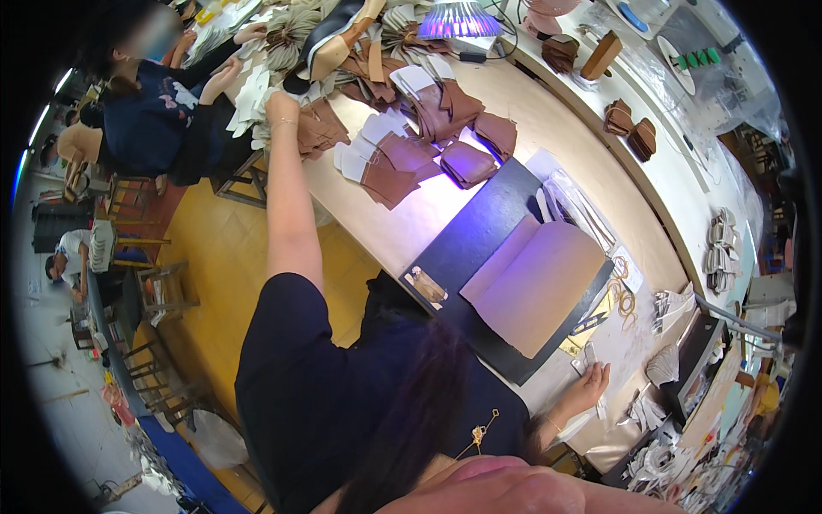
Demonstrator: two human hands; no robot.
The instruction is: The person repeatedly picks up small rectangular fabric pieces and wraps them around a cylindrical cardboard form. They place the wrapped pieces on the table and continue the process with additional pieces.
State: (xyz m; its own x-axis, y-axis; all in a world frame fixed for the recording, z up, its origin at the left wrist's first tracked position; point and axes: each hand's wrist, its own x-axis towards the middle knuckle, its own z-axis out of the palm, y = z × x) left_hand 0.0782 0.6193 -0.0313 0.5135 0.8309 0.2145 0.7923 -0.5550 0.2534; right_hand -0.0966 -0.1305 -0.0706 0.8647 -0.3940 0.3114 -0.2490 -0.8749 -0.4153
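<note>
My left hand is stretched far out to the table's left end. Its fingers are curled down among white pieces and a bundle of brown leather-like pieces; what they grip is hidden. My right hand rests at the near right edge of the table, fingers apart, close to a small clear object. Between the hands lies a black mat with a folded brown sheet on it. Bundles of brown pieces with pale tops lie beyond the mat.
A lit lamp hangs over the far bundles. Beside the mat are pens, brown cord and clear plastic. A black tray stands at the right. Another person works at the left end, near wooden stools.
</note>
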